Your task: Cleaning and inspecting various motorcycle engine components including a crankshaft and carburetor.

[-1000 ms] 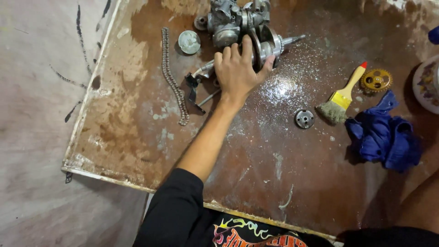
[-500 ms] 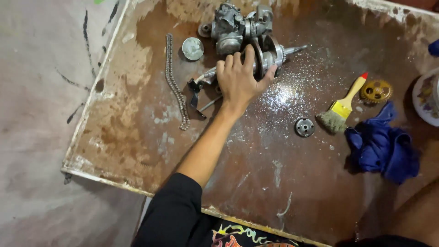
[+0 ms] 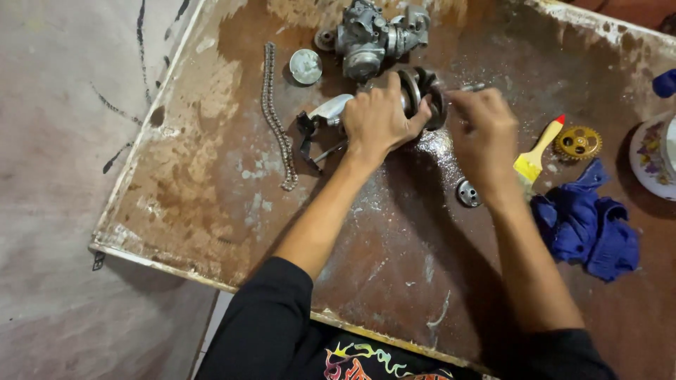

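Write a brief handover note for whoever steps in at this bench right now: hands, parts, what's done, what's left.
Left hand grips the crankshaft lying on the brown board. Right hand holds its shaft end. Carburettor-like casting sits just behind; chain and round cap to the left. Brush, gold gear, small round part and blue rag to the right. Done: parts laid out. Left: the crankshaft, apparently still being handled.

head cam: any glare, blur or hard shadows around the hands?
Head view: wet glare on the board just below the crankshaft; right hand slightly motion-blurred, left hand sharper; soft forearm shadows fall toward the near edge; blue rag dim but readable; chain crisp.
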